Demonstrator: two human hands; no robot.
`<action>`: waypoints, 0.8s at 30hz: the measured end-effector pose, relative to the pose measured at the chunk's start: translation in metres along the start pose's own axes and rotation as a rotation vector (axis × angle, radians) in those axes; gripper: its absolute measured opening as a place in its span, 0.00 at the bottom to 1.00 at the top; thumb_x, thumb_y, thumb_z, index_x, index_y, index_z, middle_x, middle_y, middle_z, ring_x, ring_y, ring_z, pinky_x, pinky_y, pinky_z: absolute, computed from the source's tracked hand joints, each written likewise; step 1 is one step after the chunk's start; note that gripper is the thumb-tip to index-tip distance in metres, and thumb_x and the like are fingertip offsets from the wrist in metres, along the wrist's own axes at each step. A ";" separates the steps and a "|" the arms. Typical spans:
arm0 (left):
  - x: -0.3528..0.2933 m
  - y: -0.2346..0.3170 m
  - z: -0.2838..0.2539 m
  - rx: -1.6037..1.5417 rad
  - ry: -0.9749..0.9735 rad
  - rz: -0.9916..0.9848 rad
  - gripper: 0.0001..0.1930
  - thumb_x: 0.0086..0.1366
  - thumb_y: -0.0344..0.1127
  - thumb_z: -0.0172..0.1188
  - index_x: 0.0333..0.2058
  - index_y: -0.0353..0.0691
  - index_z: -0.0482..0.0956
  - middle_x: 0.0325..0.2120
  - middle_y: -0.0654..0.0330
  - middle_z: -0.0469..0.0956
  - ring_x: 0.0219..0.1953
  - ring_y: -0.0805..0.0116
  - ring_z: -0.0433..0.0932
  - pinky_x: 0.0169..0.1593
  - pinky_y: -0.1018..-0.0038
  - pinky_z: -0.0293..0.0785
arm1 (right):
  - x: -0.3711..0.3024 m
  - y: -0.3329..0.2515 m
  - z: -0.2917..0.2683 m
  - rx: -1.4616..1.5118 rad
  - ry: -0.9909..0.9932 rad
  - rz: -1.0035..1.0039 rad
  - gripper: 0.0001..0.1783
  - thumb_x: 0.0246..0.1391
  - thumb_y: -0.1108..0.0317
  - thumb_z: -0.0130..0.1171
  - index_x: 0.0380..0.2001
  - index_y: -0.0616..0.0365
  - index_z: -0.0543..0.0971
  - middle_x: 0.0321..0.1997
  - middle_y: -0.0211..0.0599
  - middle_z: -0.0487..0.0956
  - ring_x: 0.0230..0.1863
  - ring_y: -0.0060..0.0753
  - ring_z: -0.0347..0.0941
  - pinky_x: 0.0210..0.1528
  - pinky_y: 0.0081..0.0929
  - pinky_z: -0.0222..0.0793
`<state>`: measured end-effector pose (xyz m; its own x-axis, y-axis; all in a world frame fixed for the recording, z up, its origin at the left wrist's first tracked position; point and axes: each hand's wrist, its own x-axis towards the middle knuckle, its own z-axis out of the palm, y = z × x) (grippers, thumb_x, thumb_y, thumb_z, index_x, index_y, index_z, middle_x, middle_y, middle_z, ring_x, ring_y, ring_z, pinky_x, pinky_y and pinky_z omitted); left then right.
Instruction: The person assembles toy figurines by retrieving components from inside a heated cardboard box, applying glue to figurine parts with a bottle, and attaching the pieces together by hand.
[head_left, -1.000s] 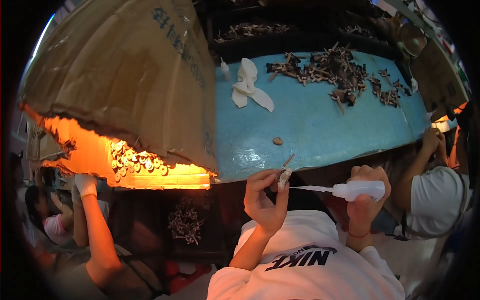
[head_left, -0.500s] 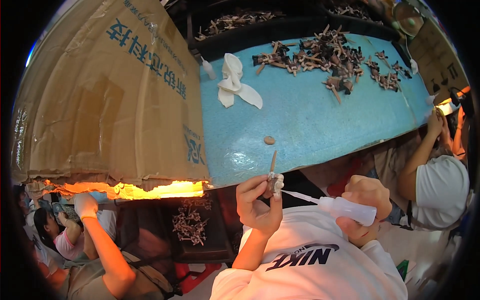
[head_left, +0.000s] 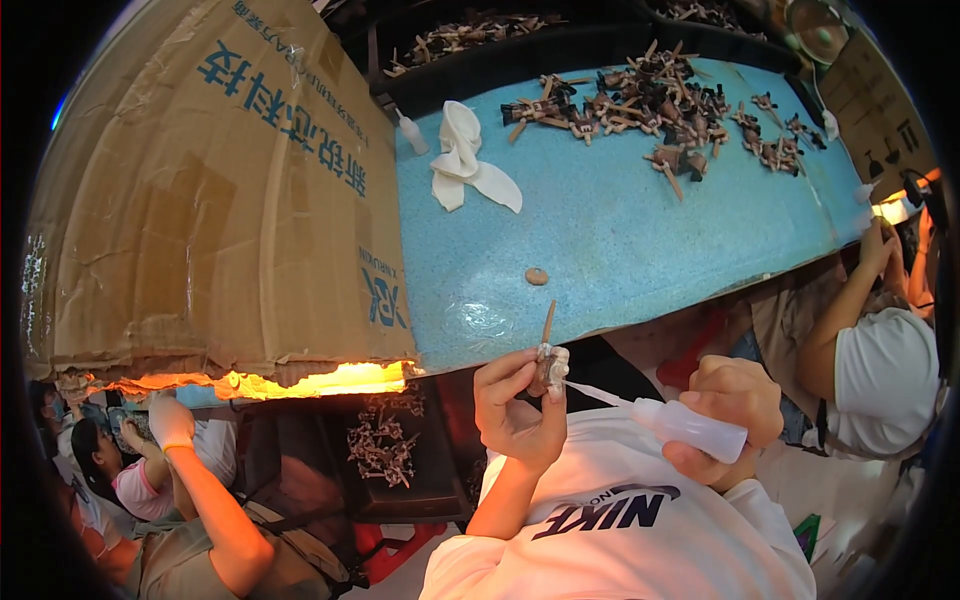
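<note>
White plastic, the squeeze bottle (head_left: 690, 428) lies in the right hand (head_left: 728, 410), whose fingers are clamped round its body; its long axis runs nearly level, rising slightly toward the left, and the thin nozzle points left at the small figurine (head_left: 549, 368) just beside it. The left hand (head_left: 515, 408) pinches that brown-and-white figurine between thumb and fingertips, with its thin stick standing almost upright and leaning a little right. Both are held near the front edge of the blue foam tabletop (head_left: 620, 250). Compared with half a second ago, the bottle is tilted less steeply. Farther off lie a small tan disc (head_left: 537, 276), a crumpled white cloth (head_left: 462, 160), a heap of brown figurines (head_left: 650, 105) and, left, a cardboard box (head_left: 220, 190).
</note>
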<state>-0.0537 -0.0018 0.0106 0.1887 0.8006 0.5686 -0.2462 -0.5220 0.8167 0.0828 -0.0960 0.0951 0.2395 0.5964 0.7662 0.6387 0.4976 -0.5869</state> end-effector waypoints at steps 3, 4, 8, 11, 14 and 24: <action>0.002 0.002 0.000 0.015 -0.005 0.012 0.14 0.50 0.17 0.58 0.36 0.34 0.68 0.38 0.50 0.69 0.37 0.64 0.75 0.40 0.73 0.76 | 0.001 -0.002 0.000 0.000 -0.003 0.002 0.19 0.31 0.67 0.71 0.26 0.64 0.73 0.10 0.31 0.65 0.08 0.26 0.58 0.10 0.21 0.50; 0.001 0.002 0.000 0.014 -0.007 0.012 0.14 0.50 0.17 0.58 0.36 0.34 0.68 0.38 0.50 0.69 0.37 0.64 0.75 0.40 0.73 0.76 | 0.001 -0.002 0.000 -0.001 -0.005 0.005 0.19 0.31 0.66 0.71 0.26 0.64 0.73 0.11 0.31 0.65 0.08 0.26 0.58 0.10 0.21 0.50; 0.000 0.000 0.001 0.004 -0.003 0.000 0.15 0.49 0.15 0.57 0.36 0.34 0.68 0.38 0.50 0.69 0.36 0.62 0.76 0.40 0.71 0.77 | 0.000 -0.001 0.000 -0.004 0.000 0.011 0.20 0.31 0.66 0.71 0.26 0.64 0.73 0.11 0.31 0.66 0.08 0.26 0.58 0.10 0.21 0.50; 0.000 0.000 0.002 -0.002 -0.003 -0.008 0.16 0.48 0.14 0.57 0.36 0.34 0.68 0.38 0.50 0.70 0.35 0.60 0.77 0.40 0.69 0.77 | -0.001 0.000 0.000 -0.011 -0.007 0.015 0.20 0.30 0.67 0.71 0.26 0.64 0.73 0.11 0.31 0.66 0.08 0.27 0.58 0.10 0.21 0.50; -0.002 0.000 0.003 -0.007 -0.004 -0.020 0.16 0.48 0.14 0.57 0.37 0.34 0.68 0.38 0.50 0.70 0.35 0.59 0.77 0.40 0.68 0.78 | -0.002 0.000 -0.001 -0.005 0.002 0.011 0.20 0.30 0.67 0.71 0.26 0.63 0.73 0.11 0.31 0.66 0.08 0.27 0.58 0.10 0.21 0.50; -0.006 -0.002 0.004 -0.029 -0.033 -0.039 0.17 0.48 0.13 0.56 0.37 0.34 0.68 0.39 0.49 0.69 0.35 0.57 0.77 0.38 0.65 0.79 | -0.010 0.003 -0.002 0.000 0.024 0.034 0.18 0.31 0.67 0.70 0.25 0.64 0.73 0.10 0.32 0.65 0.08 0.27 0.59 0.10 0.20 0.50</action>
<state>-0.0502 -0.0072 0.0062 0.2297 0.8097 0.5400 -0.2657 -0.4816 0.8352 0.0843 -0.1016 0.0864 0.2787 0.5972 0.7521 0.6302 0.4772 -0.6125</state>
